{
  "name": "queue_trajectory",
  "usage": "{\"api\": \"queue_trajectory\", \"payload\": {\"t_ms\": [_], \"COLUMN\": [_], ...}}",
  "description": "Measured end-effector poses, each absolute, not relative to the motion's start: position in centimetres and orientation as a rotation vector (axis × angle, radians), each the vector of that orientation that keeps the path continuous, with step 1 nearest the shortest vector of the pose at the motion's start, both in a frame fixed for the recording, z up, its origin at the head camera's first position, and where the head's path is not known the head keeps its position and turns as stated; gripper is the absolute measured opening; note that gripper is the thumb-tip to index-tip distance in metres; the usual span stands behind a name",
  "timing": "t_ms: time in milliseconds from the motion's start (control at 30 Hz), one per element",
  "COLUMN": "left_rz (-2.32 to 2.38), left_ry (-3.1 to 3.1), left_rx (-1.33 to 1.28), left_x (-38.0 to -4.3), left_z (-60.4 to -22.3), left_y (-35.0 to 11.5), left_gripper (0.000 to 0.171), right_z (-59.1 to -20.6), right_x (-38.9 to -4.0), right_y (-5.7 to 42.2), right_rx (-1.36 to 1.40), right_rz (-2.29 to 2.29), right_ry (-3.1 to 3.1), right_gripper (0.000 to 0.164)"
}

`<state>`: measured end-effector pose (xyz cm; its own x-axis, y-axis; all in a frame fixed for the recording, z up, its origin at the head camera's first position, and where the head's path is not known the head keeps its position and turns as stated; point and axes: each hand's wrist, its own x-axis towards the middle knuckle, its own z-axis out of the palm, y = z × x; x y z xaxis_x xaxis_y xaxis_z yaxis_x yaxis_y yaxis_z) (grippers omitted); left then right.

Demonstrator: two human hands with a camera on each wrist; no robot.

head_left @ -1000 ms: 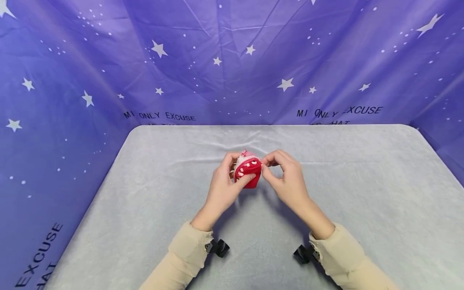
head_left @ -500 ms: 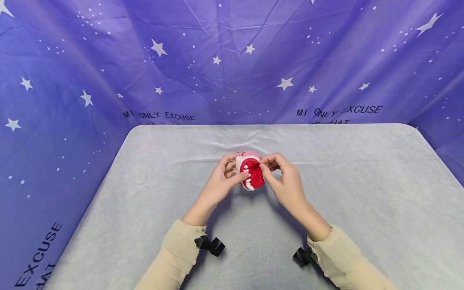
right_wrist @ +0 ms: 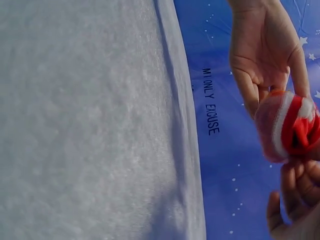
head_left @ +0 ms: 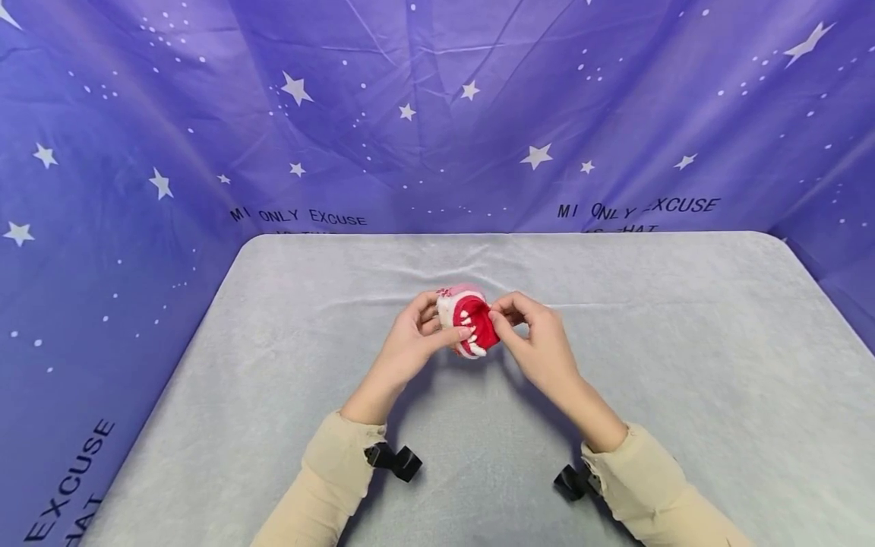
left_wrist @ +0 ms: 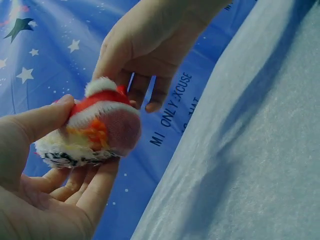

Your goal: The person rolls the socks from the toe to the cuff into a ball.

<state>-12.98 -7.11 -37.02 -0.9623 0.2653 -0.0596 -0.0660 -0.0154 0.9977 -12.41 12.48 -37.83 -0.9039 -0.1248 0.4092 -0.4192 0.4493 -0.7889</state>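
Note:
A rolled-up sock point(head_left: 486, 330), red and white with a pink part, is held above the table between both hands. My left hand point(head_left: 403, 346) grips its left side, thumb across the front and fingers behind. With thumb and forefinger, my right hand point(head_left: 543, 342) pinches the red fabric at the right edge, where a hollow fold shows. In the left wrist view, loose orange and yellow threads and a black-and-white patch show on the sock point(left_wrist: 125, 132). The right wrist view shows the red folds of the sock point(right_wrist: 300, 132) above the right fingers.
A grey cloth-covered table point(head_left: 273, 380) lies under both hands. Behind it hangs a purple-blue curtain point(head_left: 437, 137) with white stars and black lettering. Black wrist mounts sit at the left cuff point(head_left: 399, 462) and right cuff point(head_left: 573, 482).
The sock has turned, so its white tufts now run down the left of the red part. My left hand has shifted slightly left. The right hand has drawn the red fabric into an open fold.

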Motion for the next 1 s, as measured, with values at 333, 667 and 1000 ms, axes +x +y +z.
{"api": "queue_trajectory", "payload": {"t_ms": [333, 667, 1000], "left_rz": [2.162, 2.168, 1.820], "left_ry": [2.257, 2.184, 2.706], "left_rx": [0.092, 0.144, 0.268], "left_x": [-13.6, -12.8, -12.4], "left_z": [-37.5, -37.6, -38.3], "left_y": [-7.7, -6.9, -6.1], "left_gripper": [0.045, 0.057, 0.080], "right_z": [-38.8, -38.2, -38.5], "right_x": [-12.2, -11.7, -11.6], "right_y": [12.9, 12.0, 11.4], "right_rx": [0.743, 0.442, 0.593], "right_rz": [1.508, 1.441, 1.392], "right_ry": [-2.264, -2.493, -2.411], "right_gripper": [0.007, 0.003, 0.004]}}
